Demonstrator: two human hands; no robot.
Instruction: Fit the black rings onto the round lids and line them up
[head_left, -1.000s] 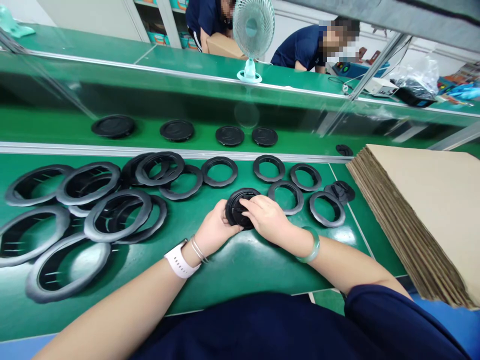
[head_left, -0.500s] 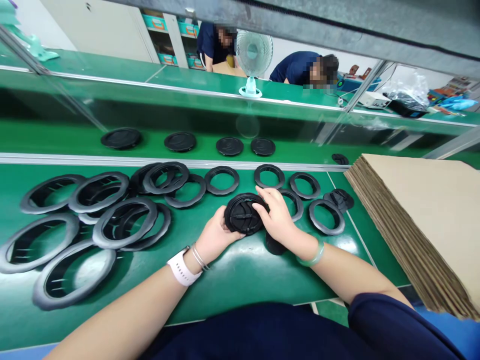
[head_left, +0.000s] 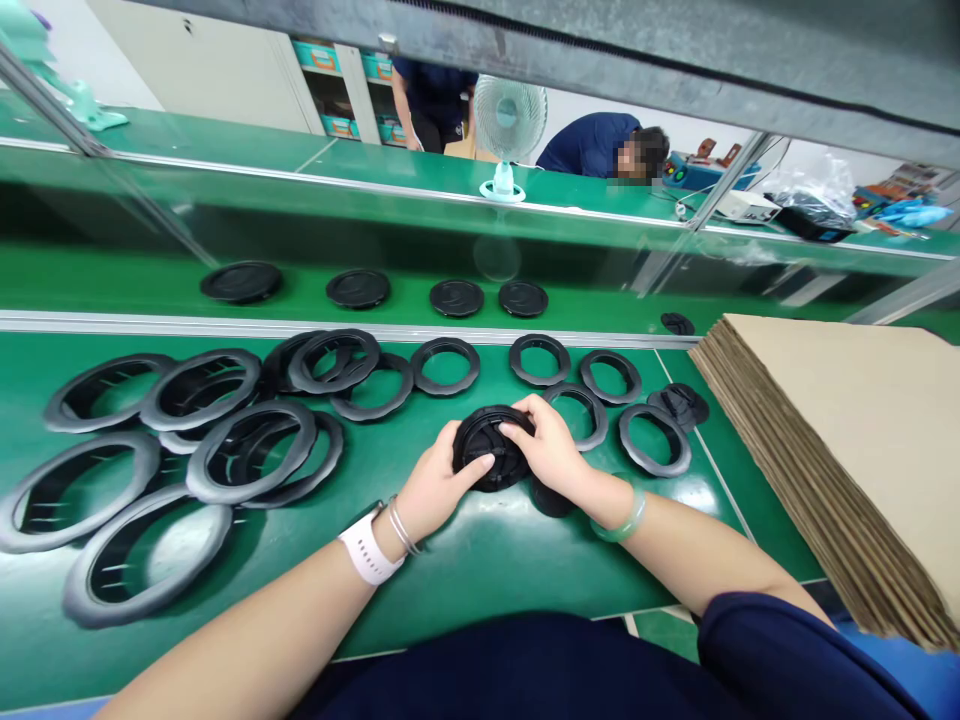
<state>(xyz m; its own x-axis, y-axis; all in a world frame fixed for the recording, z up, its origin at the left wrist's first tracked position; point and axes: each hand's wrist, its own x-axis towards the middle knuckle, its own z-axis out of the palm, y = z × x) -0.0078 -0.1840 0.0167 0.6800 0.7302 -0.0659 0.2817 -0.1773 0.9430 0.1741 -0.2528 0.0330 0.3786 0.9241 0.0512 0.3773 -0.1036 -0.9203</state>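
Between my two hands is a round black plastic part (head_left: 491,478), with a raised rim and a ribbed inner face turned up toward me. My left hand (head_left: 436,490) grips its left edge, thumb laid over the inner face. On the right edge, my right hand (head_left: 551,450) is closed with its thumb pressing near the rim. Another dark round piece (head_left: 551,498) sits under my right wrist, mostly hidden. Just beyond my right hand lies a black ring (head_left: 598,425).
Several black rings (head_left: 251,490) lie overlapping on the left of the green table (head_left: 450,580). Black round discs (head_left: 358,289) line the ledge behind. A cardboard stack (head_left: 840,400) stands at right. Across the bench are a fan (head_left: 510,115) and two people (head_left: 600,145).
My left thumb has moved from the part's lower edge onto its inner face. The part has shifted slightly toward me. One person across the bench has straightened up.
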